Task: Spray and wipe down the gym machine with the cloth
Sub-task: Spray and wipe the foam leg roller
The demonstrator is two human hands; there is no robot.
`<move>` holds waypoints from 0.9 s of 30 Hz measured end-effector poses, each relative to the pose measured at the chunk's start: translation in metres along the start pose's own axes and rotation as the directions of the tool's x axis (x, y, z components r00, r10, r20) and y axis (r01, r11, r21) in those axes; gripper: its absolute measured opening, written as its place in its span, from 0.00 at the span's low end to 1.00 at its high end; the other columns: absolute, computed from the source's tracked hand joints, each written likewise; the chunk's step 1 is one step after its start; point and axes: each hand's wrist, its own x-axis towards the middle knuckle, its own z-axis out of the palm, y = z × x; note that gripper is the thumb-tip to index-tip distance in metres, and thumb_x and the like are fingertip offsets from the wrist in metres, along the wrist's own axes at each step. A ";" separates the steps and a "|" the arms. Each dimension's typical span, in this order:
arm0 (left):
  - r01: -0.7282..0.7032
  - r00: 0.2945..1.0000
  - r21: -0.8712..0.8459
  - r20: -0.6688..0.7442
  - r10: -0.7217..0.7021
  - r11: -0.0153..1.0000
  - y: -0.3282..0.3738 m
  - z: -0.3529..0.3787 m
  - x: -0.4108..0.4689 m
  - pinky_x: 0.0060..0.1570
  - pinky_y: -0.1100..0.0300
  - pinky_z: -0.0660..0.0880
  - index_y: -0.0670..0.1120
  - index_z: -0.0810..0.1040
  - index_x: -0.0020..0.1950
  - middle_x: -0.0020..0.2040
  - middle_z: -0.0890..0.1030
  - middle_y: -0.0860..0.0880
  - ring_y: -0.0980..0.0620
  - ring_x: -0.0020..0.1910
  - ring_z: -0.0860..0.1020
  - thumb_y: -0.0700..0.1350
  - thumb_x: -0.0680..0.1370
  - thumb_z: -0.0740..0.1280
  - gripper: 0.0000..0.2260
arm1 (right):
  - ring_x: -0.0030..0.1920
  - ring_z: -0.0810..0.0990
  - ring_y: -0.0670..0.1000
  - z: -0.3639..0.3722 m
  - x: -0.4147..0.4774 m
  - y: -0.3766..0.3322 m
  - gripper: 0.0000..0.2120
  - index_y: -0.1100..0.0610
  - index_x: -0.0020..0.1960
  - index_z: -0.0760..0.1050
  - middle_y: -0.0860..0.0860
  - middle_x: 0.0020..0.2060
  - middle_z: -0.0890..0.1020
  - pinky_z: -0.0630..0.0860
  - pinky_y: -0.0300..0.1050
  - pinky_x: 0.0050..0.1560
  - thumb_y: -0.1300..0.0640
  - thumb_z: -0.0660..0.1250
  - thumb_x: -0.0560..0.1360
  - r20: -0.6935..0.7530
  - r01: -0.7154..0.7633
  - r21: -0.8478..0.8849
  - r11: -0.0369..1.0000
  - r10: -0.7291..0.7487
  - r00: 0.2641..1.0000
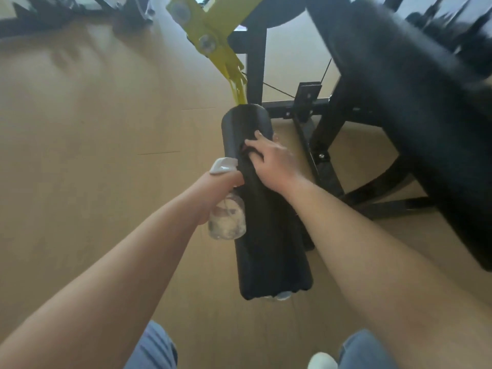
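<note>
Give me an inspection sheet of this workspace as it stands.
Surface: black roller pad on the machine's yellow arm, above a tan floor.
Job's things: dark cloth draped along the pad; clear spray bottle with white trigger.
Clutter: nothing seen.
Grips: left hand holds the bottle beside the pad; right hand presses the cloth, fingers flat.
Cables: thin black cable runs by the black frame.
Surroundings: large black bench pad at right; other dark equipment, blurred, farther off.
</note>
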 end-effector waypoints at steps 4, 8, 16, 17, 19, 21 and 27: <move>-0.004 1.000 0.068 -0.016 0.005 0.998 0.009 0.001 -0.003 0.63 0.39 0.77 0.48 0.76 0.50 0.49 0.76 0.45 0.46 0.48 0.76 0.45 0.77 0.68 0.04 | 0.83 0.54 0.58 0.001 -0.056 0.009 0.20 0.44 0.78 0.69 0.46 0.82 0.62 0.59 0.58 0.80 0.50 0.60 0.87 -0.016 -0.069 0.063 0.996 0.070 0.997; -0.006 1.000 0.166 -0.015 0.008 0.986 0.015 0.005 -0.002 0.59 0.42 0.80 0.46 0.79 0.60 0.54 0.79 0.44 0.46 0.51 0.77 0.49 0.73 0.69 0.16 | 0.84 0.52 0.55 0.005 -0.100 0.007 0.21 0.45 0.79 0.69 0.45 0.82 0.62 0.56 0.54 0.80 0.52 0.62 0.86 -0.020 -0.103 0.142 0.984 0.107 0.994; -0.068 0.998 0.227 0.000 0.070 0.971 0.022 -0.004 0.008 0.53 0.46 0.82 0.46 0.76 0.59 0.51 0.78 0.46 0.46 0.49 0.77 0.51 0.77 0.71 0.15 | 0.83 0.52 0.44 0.012 -0.174 0.010 0.18 0.48 0.71 0.78 0.38 0.77 0.67 0.52 0.42 0.80 0.58 0.68 0.83 -0.027 0.002 0.227 0.974 0.004 1.000; -0.067 0.998 0.227 0.002 0.068 0.972 0.024 -0.004 0.010 0.51 0.48 0.82 0.46 0.76 0.60 0.51 0.77 0.46 0.46 0.49 0.77 0.51 0.77 0.71 0.15 | 0.83 0.52 0.44 0.011 -0.177 0.010 0.17 0.48 0.69 0.80 0.38 0.77 0.67 0.51 0.41 0.80 0.59 0.69 0.82 -0.014 0.014 0.244 0.970 -0.011 1.000; -0.062 0.998 0.248 0.008 0.062 0.967 0.025 0.000 0.012 0.52 0.47 0.83 0.46 0.76 0.61 0.51 0.77 0.46 0.46 0.49 0.77 0.51 0.77 0.71 0.16 | 0.83 0.50 0.45 0.010 -0.175 0.009 0.16 0.47 0.66 0.82 0.38 0.77 0.66 0.49 0.45 0.81 0.60 0.69 0.81 0.004 0.043 0.223 0.974 -0.045 0.999; -0.056 0.998 0.290 0.020 0.053 0.955 0.024 0.004 0.012 0.56 0.45 0.81 0.46 0.76 0.60 0.52 0.78 0.45 0.46 0.49 0.78 0.52 0.77 0.71 0.15 | 0.84 0.46 0.48 0.010 -0.159 0.007 0.17 0.45 0.69 0.79 0.40 0.80 0.61 0.48 0.52 0.82 0.59 0.68 0.82 0.011 0.085 0.148 0.985 -0.088 0.996; -0.029 0.999 0.294 -0.006 0.032 0.955 0.024 0.012 0.026 0.57 0.45 0.81 0.47 0.77 0.57 0.52 0.79 0.45 0.47 0.49 0.77 0.50 0.77 0.71 0.12 | 0.84 0.45 0.54 0.006 -0.091 0.012 0.22 0.46 0.78 0.69 0.46 0.83 0.58 0.49 0.66 0.82 0.58 0.63 0.85 0.003 -0.016 0.158 0.987 0.015 1.000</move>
